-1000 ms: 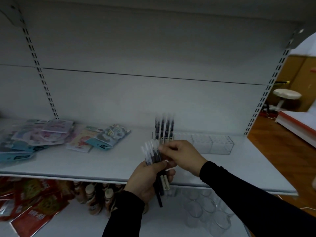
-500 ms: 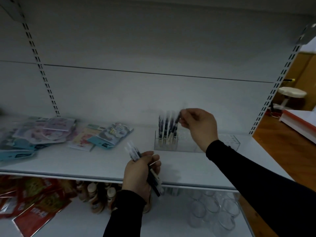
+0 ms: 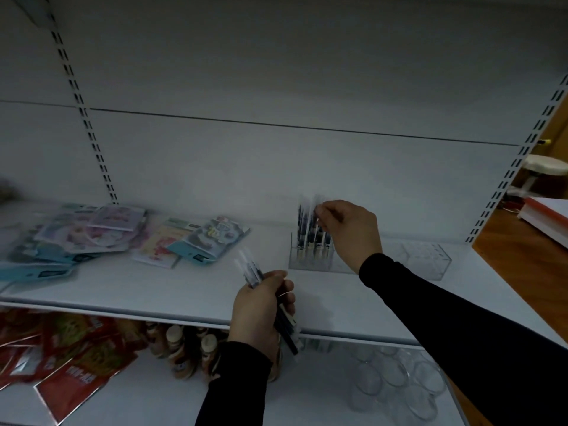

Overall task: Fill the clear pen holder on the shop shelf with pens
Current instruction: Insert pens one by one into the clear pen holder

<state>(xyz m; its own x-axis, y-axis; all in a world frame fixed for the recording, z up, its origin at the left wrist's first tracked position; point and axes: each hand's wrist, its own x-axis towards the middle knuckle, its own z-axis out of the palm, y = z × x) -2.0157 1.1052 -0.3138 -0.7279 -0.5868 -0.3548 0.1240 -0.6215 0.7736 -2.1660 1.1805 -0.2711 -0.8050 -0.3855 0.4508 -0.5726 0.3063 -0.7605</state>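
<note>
As the clear pen holder (image 3: 312, 256) stands mid-shelf (image 3: 153, 287), partly stocked | right hand (image 3: 350, 232) pinches one pen (image 3: 319, 222) over its slots | left hand (image 3: 261, 312) grips spare pens (image 3: 255, 275) | next, likely: seat the pen upright, draw another.

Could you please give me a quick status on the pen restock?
Right hand pinching a pen over clear pen holder. Left hand gripping spare pens. Holder's left end stocked, rest empty. Nothing blocking.
</note>
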